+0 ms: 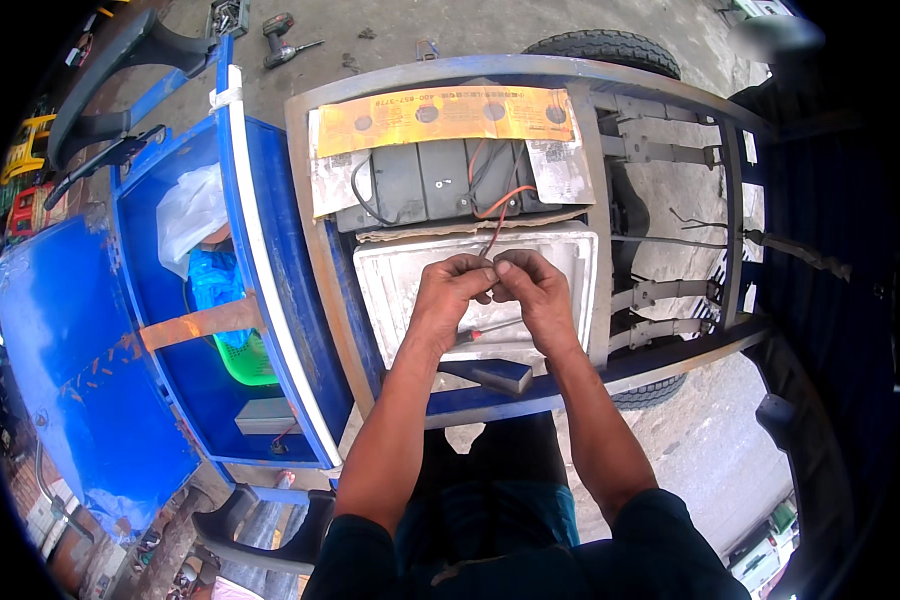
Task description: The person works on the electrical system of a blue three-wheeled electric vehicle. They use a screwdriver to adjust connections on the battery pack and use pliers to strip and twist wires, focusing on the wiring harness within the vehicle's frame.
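My left hand [454, 292] and my right hand [533, 294] meet fingertip to fingertip over a white foam lid or box [390, 285]. Both are closed in a pinch around the end of a thin red and dark wire [495, 232]. The exact wire ends are hidden by my fingers. That wire runs up to a row of dark grey batteries [435, 180], where orange and black leads lie on top. Beneath my hands, a screwdriver [467, 336] with a red and black handle rests on the white foam.
Orange printed cardboard [440, 118] covers the batteries' far edge. A metal vehicle frame [597, 330] surrounds them. Left stands a blue compartment [310, 300] with a green basket [247, 360] and bags. A dark block [505, 376] lies near me; a power drill [282, 42] sits on the ground.
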